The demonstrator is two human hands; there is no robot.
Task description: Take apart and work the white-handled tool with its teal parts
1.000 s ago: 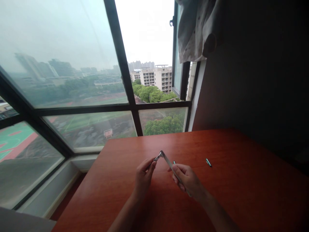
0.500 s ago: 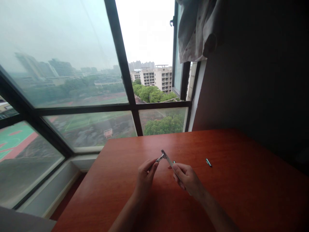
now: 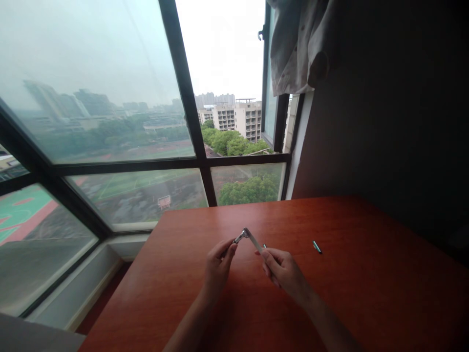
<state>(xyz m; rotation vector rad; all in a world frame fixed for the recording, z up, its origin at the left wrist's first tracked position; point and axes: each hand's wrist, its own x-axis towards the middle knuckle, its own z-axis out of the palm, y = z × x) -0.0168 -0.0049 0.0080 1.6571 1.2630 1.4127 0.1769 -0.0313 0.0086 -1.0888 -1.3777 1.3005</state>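
My left hand (image 3: 216,269) pinches a short shiny metal rod (image 3: 240,237) between thumb and fingers. In my right hand (image 3: 284,269) is a slim flat silver bar with a rounded end, which looks like a wrench (image 3: 254,240). The rod and the bar's rounded end meet above the table, forming an angle. My fingers cover the lower parts of both pieces. Just behind my right fingers, a tiny teal piece (image 3: 264,246) shows, mostly hidden. Farther right on the table lies a short teal and dark piece like a pen cap (image 3: 317,247).
The reddish-brown wooden table (image 3: 176,274) reaches to the window frame (image 3: 128,168). One pane at the right is swung outward, and a grey cloth (image 3: 296,54) hangs beside it. A dark wall (image 3: 373,122) stands on the right.
Both held pieces have shifted slightly to the left, and my left hand has moved a little left. The angle between rod and bar has changed. The pieces on the table have not moved.
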